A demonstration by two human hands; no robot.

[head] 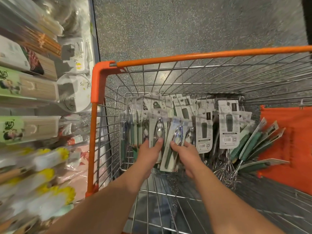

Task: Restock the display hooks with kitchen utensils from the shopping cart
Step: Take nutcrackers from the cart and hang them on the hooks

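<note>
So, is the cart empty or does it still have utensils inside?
Not empty. Many carded utensils lie in the cart, and both hands, left and right, grip packs there.

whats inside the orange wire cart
Inside the orange-rimmed wire shopping cart: carded green-handled utensil packs, wire whisks, and both hands gripping cracker packs; lower layers are covered.

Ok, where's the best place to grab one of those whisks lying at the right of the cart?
Grip a whisk by its green handle, coming from above. The handles fan upward against the orange flap, while the wire heads tangle low on the cart floor.
</note>
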